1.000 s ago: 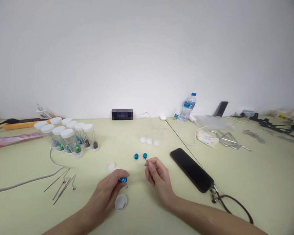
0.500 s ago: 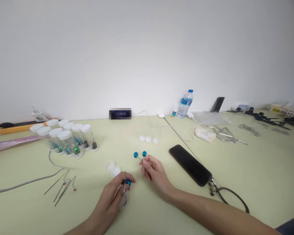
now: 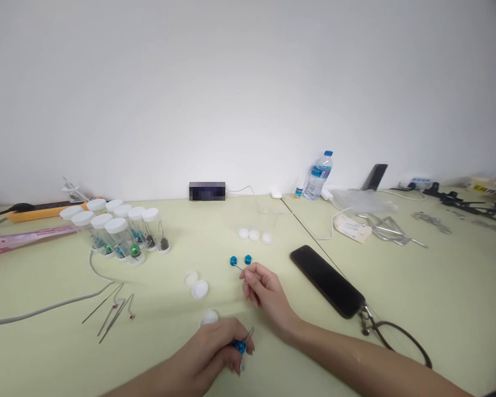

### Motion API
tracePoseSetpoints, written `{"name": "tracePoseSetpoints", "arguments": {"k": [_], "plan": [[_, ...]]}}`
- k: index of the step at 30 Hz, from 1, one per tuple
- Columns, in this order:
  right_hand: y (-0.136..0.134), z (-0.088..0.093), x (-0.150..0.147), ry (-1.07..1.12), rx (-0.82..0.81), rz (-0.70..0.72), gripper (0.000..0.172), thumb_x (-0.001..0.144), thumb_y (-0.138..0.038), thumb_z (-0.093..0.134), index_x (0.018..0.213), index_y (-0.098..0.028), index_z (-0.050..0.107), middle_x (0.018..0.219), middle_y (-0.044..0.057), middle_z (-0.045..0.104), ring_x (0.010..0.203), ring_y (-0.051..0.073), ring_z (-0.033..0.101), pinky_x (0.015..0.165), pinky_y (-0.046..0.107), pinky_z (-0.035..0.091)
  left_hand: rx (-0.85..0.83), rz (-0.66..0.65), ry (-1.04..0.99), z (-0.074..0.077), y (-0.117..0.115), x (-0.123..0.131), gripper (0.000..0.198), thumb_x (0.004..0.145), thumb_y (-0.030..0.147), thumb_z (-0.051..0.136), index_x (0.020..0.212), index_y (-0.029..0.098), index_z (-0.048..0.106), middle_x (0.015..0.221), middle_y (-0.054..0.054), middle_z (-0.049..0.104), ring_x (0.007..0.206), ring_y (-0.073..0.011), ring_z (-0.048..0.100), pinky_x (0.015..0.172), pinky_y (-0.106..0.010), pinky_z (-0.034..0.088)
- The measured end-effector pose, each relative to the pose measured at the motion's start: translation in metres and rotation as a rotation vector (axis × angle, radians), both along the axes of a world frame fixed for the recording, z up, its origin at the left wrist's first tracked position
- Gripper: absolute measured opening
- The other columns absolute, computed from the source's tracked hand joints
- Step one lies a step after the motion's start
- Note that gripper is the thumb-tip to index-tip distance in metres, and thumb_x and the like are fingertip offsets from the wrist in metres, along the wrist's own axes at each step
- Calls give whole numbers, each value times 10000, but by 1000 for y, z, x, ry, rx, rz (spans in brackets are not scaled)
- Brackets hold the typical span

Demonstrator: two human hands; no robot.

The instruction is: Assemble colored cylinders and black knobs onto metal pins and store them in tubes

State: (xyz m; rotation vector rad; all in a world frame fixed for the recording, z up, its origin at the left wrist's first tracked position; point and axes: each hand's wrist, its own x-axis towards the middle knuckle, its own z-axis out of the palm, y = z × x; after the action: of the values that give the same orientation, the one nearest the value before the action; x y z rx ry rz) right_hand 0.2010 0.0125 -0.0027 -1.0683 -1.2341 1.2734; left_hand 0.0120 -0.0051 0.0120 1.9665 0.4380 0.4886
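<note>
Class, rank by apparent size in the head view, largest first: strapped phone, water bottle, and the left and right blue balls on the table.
1. Strapped phone; it lies nearer the camera, so apparent size only.
2. Water bottle.
3. Left blue ball and right blue ball: too alike to rank.

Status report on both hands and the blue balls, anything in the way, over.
Left hand gripping blue ball. Right hand pinching thin rod, tip at another blue ball, contact unclear. White cap just beyond left hand.
</note>
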Motion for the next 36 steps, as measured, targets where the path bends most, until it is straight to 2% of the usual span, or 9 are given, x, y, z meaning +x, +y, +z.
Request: {"name": "tracePoseSetpoints", "arguments": {"k": [3, 10, 16, 19, 24, 26, 31, 36], "plan": [[0, 2, 0, 1, -11, 1, 290, 915, -451, 480, 868, -174, 550, 591, -42, 518, 448, 72, 349, 459, 215, 247, -12, 64, 35, 5, 5, -2, 235, 953, 212, 337, 1007, 190, 565, 824, -50, 598, 757, -150, 543, 741, -255, 456], [-1, 2, 0, 11, 17, 17, 280, 933, -435, 457, 912, -170, 544, 634, -31, 544, 457, 67, 347, 477, 220, 257, -119, 235, -185, -19, 10, -1, 238, 976, 299, 316, 1058, 193, 512, 800, -30, 532, 692, -133, 509, 668, -251, 436], [0, -1, 0, 6, 28, 26, 274, 942, -418, 449, 938, -163, 550, 676, -12, 588, 437, 57, 349, 458, 215, 257, -108, 188, -166, -17, 4, -2, 206, 960, 305, 371, 1056, 196, 518, 889, -64, 557, 752, -148, 524, 701, -271, 452], [0, 0, 0, -13, 23, 41, 280, 938, -417, 460, 894, -158, 559, 666, -6, 597, 435, 55, 352, 453, 213, 255, -84, 149, -184, -15, 3, -3, 163, 938, 306, 425, 968, 193, 539, 959, -79, 573, 703, -126, 520, 676, -255, 453], [0, 0, 0, -28, 23, 44, 273, 936, -401, 473, 864, -155, 565, 641, -5, 602, 430, 53, 358, 445, 202, 254, -23, 90, -170, -14, 6, -2, 132, 906, 267, 487, 858, 173, 566, 826, -59, 580, 666, -118, 526, 643, -226, 452], [0, -1, 0, -23, 20, 44, 274, 931, -405, 481, 853, -156, 565, 656, -3, 609, 416, 46, 368, 430, 197, 249, -69, 80, -161, -15, 5, -2, 168, 913, 283, 469, 864, 160, 573, 782, -51, 563, 612, -103, 518, 597, -210, 454], [0, -3, -1, -14, -13, 28, 291, 914, -419, 501, 800, -159, 564, 655, -9, 602, 394, 54, 465, 402, 187, 297, -187, 169, -103, -17, 4, 0, 260, 933, 341, 433, 866, 136, 579, 616, -14, 532, 533, -94, 516, 523, -182, 446], [1, -3, -3, 37, -12, 47, 284, 904, -411, 524, 786, -156, 564, 667, -1, 615, 428, 64, 507, 413, 177, 348, -224, 252, -136, -15, 4, 1, 319, 936, 374, 423, 871, 123, 608, 601, -16, 536, 514, -93, 514, 504, -187, 445]]}}
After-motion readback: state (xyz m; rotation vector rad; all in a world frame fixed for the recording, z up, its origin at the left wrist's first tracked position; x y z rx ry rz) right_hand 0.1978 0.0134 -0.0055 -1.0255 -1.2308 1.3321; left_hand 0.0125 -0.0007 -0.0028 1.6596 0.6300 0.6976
